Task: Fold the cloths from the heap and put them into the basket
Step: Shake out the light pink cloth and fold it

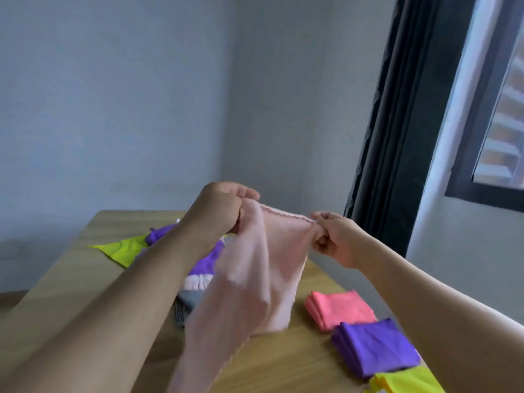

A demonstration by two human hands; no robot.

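Observation:
A pale pink cloth hangs in the air above the wooden table. My left hand pinches its top left corner and my right hand pinches its top right corner, with the scalloped top edge stretched between them. The cloth drapes down loosely toward me. Behind my left forearm lies the heap of unfolded cloths: purple, lime green, pink and grey pieces. No basket is in view.
Folded cloths lie in a row on the table's right side: a coral one, a purple one and a yellow one at the frame's bottom edge. A grey wall, dark curtain and window stand behind.

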